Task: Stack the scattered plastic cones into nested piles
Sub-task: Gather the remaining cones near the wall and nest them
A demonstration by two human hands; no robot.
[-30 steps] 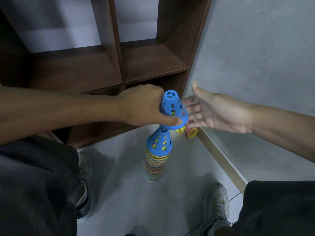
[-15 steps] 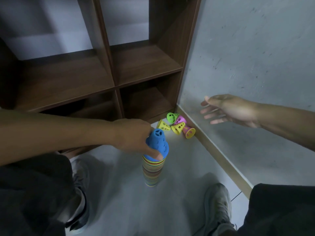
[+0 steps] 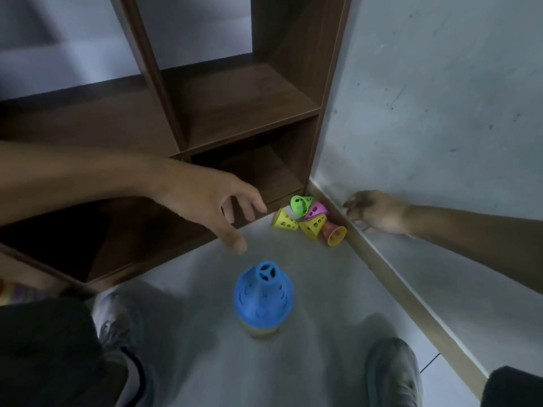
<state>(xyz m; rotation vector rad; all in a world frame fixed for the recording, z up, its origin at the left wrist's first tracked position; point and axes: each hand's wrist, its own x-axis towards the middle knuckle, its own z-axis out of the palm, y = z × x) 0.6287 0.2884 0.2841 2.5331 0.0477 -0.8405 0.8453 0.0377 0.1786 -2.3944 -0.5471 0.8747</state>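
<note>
A tall nested pile of cones (image 3: pixel 262 301) stands on the floor, topped by a blue perforated cone. In the corner lie several loose cones: a green cone (image 3: pixel 299 203), a pink cone (image 3: pixel 316 209), a yellow cone (image 3: pixel 283 220), a second yellow cone (image 3: pixel 313 226) and a red-and-yellow cone (image 3: pixel 334 232). My left hand (image 3: pixel 216 205) hovers empty above the floor between pile and loose cones, fingers relaxed. Against the wall, right of the loose cones, my right hand (image 3: pixel 374 212) holds nothing, its fingers loosely curled.
A dark wooden shelf unit (image 3: pixel 223 113) stands behind the cones. A grey wall (image 3: pixel 440 113) with a skirting board (image 3: pixel 396 289) runs along the right. My two shoes (image 3: pixel 390 374) are on the floor near the pile.
My left hand let go of the blue cone, now nested on the pile, and lifted away toward the corner. My right hand dropped lower, near the loose cones.
</note>
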